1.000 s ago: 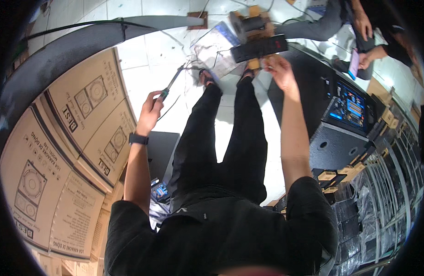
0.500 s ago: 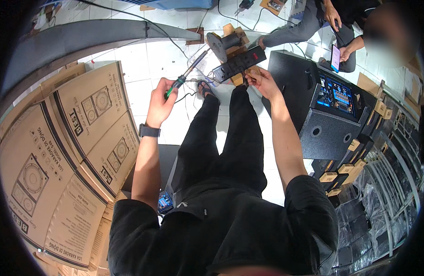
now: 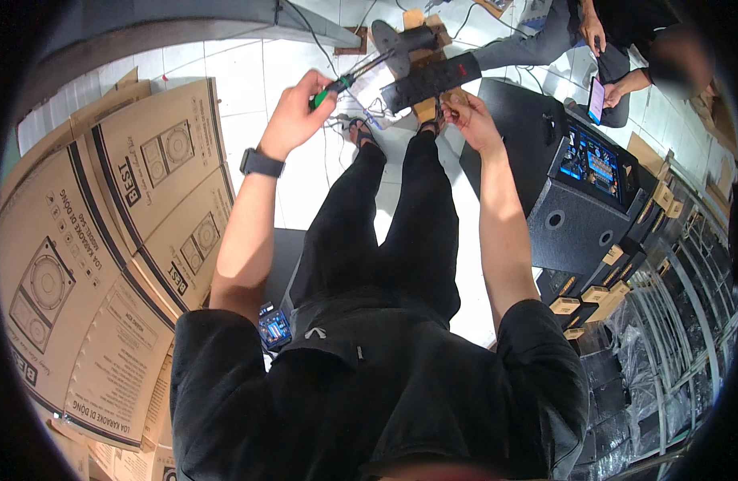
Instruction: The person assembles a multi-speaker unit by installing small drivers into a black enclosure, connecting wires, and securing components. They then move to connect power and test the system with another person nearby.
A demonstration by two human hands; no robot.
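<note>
My left hand [image 3: 298, 115] is closed round the green and black handle of a soldering iron [image 3: 330, 91]. Its metal shaft slants up toward a grey disc with a black cylinder [image 3: 391, 50], which looks like a spool. Right of the shaft lies a long black strip-shaped unit [image 3: 429, 83] with a red part near its far end. At that unit's near edge, the fingers of my right hand [image 3: 471, 120] are pinched together. Something small and tan shows at the fingertips, too small to name. Tan blocks [image 3: 425, 109] lie under the unit.
Big cardboard boxes [image 3: 157, 172] stack up on the left. A black speaker cabinet [image 3: 561, 212] with a lit-looking panel stands at right, beside a metal rack [image 3: 689, 289]. A seated person [image 3: 537, 40] holds a phone [image 3: 596, 100] at the upper right. Cables cross the tiled floor.
My left hand has moved up and slightly right, bringing the soldering iron nearer the spool-like disc. The right hand keeps its pinch by the black unit. The whole view has shifted a little.
</note>
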